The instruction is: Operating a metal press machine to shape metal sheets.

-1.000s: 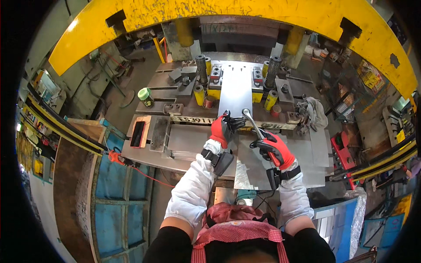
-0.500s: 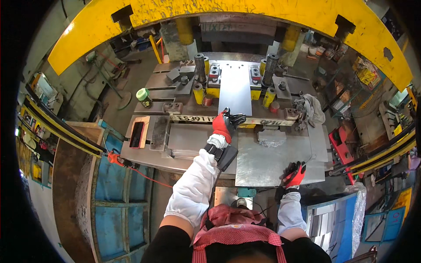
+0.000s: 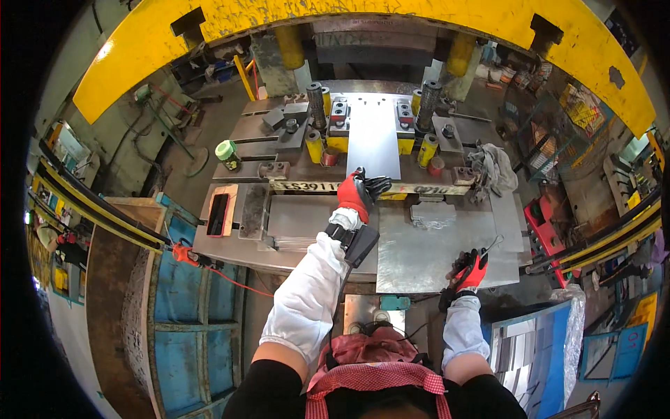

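My left hand [image 3: 361, 190], in a red and black glove, is at the near edge of a long bright metal sheet [image 3: 374, 143] lying in the press die. Its fingers are stretched out to the right, and I see nothing gripped in them. My right hand [image 3: 470, 270], gloved alike, is closed above the near right part of a wide flat metal plate [image 3: 412, 258]. From its fingers sticks out a thin metal rod with a looped end [image 3: 498, 240]. The fingers partly hide the rod's other end.
Dark guide posts [image 3: 429, 105] and yellow posts [image 3: 315, 148] flank the die. Overhead arches a yellow press beam [image 3: 279, 15]. Stacked sheets [image 3: 303, 220], a phone [image 3: 218, 214] and a green-capped bottle [image 3: 227, 153] are on the left. A grey rag [image 3: 494, 171] lies right.
My right hand has shifted slightly up and right, and the looped rod shows more clearly. My left hand stays at the sheet's near edge.
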Motion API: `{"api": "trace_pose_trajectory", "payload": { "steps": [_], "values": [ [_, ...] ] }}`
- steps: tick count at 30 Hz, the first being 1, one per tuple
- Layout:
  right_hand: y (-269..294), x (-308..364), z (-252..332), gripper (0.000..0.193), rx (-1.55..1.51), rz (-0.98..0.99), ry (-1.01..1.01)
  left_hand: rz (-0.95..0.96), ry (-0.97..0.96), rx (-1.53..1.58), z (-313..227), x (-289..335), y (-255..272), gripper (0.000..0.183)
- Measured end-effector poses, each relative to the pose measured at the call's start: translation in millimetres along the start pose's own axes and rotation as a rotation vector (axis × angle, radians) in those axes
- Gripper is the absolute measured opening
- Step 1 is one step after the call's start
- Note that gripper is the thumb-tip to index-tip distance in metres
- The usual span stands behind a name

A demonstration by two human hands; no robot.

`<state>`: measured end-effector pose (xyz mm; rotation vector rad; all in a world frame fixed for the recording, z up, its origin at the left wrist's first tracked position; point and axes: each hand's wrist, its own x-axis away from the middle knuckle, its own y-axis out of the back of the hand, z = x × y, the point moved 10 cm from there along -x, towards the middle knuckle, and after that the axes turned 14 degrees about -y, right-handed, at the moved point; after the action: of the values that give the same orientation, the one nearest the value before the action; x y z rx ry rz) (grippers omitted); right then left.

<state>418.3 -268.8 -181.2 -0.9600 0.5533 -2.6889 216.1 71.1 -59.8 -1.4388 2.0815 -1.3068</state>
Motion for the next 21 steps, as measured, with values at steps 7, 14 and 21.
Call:
{"api": "trace_pose_trajectory", "payload": {
  "steps": [7, 14, 21],
  "values": [
    [-3, 6, 3, 0.026, 0.020, -0.022, 0.020, 0.021, 0.058, 0.005, 4, -3, 4, 0.053],
    [0, 1, 1, 0.019, 0.022, 0.005, 0.010, -0.005, 0.038, -0.036, 2, -4, 5, 0.056],
    [2, -7, 1, 0.017, 0.039, 0.016, 0.030, -0.025, 0.052, -0.006, 2, 0, 3, 0.052]
  ]
}}
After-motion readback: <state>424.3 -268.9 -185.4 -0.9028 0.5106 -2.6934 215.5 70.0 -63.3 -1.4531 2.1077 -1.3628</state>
